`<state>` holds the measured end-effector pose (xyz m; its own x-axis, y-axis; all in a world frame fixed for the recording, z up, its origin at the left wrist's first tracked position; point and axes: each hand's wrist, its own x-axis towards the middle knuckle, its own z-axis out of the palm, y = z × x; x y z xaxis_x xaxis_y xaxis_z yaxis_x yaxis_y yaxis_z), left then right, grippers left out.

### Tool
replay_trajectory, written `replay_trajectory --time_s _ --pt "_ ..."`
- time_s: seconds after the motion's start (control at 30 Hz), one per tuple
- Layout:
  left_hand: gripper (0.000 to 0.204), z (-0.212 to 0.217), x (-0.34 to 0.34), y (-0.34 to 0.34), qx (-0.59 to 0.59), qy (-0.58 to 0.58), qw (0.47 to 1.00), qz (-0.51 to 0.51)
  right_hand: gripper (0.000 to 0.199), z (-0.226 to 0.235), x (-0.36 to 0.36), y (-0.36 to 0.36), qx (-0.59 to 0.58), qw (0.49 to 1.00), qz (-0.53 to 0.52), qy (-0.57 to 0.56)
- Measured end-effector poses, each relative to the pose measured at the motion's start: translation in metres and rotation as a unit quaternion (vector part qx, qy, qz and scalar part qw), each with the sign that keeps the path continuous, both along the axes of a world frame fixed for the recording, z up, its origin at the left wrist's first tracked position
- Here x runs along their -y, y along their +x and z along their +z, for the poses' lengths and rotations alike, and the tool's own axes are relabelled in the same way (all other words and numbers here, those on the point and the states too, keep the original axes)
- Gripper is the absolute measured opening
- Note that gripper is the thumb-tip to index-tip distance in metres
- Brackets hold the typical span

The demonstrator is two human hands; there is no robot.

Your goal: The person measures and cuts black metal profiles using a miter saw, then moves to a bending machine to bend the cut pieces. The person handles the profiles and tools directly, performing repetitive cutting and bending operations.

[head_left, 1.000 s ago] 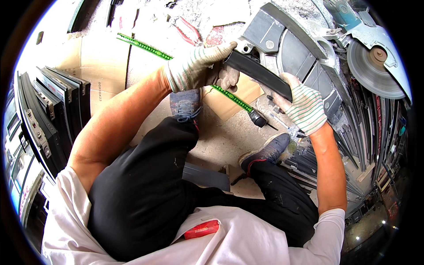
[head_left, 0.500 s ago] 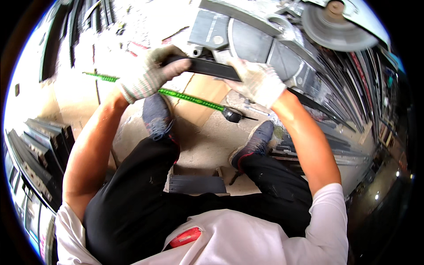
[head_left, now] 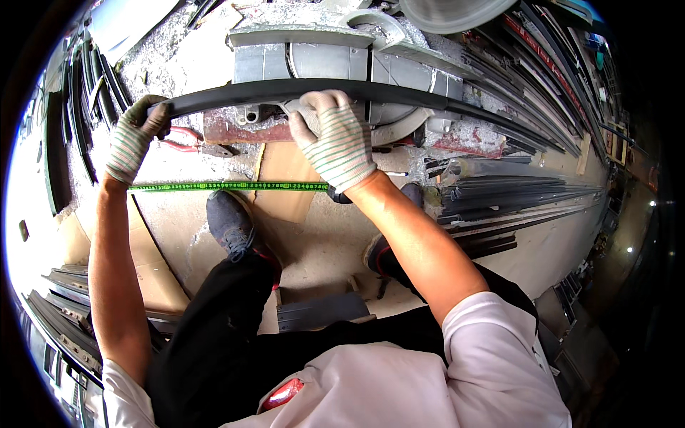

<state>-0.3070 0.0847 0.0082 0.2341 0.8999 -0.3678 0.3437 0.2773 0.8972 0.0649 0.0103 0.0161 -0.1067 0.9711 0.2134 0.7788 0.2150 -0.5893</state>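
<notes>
A long dark metal bar (head_left: 250,91) lies across my view, over the bed of a cutting saw (head_left: 314,63). My gloved left hand (head_left: 134,139) is closed around its left end, thumb on top. My gloved right hand (head_left: 335,139) is at the middle of the bar, its bent fingers against the near edge and its thumb spread away. Nearer to me, a green tape measure (head_left: 235,186) is pulled out along the floor; its dark case is partly hidden by my right wrist. Red-handled pliers (head_left: 214,150) lie between the bar and the tape.
The round saw blade (head_left: 457,11) is at the top edge. Stacks of dark profiles lie at the right (head_left: 514,192) and upper left (head_left: 78,107); more pieces (head_left: 68,332) stand at lower left. Cardboard (head_left: 285,178) and my shoe (head_left: 230,221) are on the floor. A red pocket item (head_left: 284,394) shows below.
My left hand has moved left with the bar's end, and the bar now lies nearly level across the view. My right hand has shifted left and its thumb has come off the bar.
</notes>
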Motion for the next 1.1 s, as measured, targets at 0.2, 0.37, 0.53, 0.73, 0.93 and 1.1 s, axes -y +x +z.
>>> replay_trajectory --time_s 0.2,0.37,0.53,0.73,0.93,1.1 --pt "0.031 0.001 -0.023 -0.035 -0.022 -0.026 0.999 0.001 0.032 -0.018 -0.006 0.012 -0.339 0.872 -0.221 -0.276" --pt "0.029 -0.01 -0.028 -0.067 0.001 -0.082 0.996 0.04 0.037 -0.019 -0.027 0.024 -0.556 0.688 -0.314 -0.345" --pt "0.028 -0.002 -0.041 -0.069 -0.001 -0.102 0.994 0.051 0.037 -0.03 -0.042 0.019 -0.614 0.627 -0.339 -0.339" --pt "0.025 0.003 -0.05 -0.09 -0.002 -0.108 0.992 0.067 0.033 -0.024 -0.059 0.005 -0.622 0.604 -0.34 -0.364" --pt "0.025 -0.007 -0.06 -0.102 0.005 -0.129 0.989 0.075 0.028 -0.029 -0.072 0.004 -0.626 0.585 -0.343 -0.383" --pt "0.028 -0.018 -0.058 -0.104 -0.003 -0.155 0.985 0.072 0.028 -0.017 -0.08 0.006 -0.53 0.641 -0.346 -0.434"
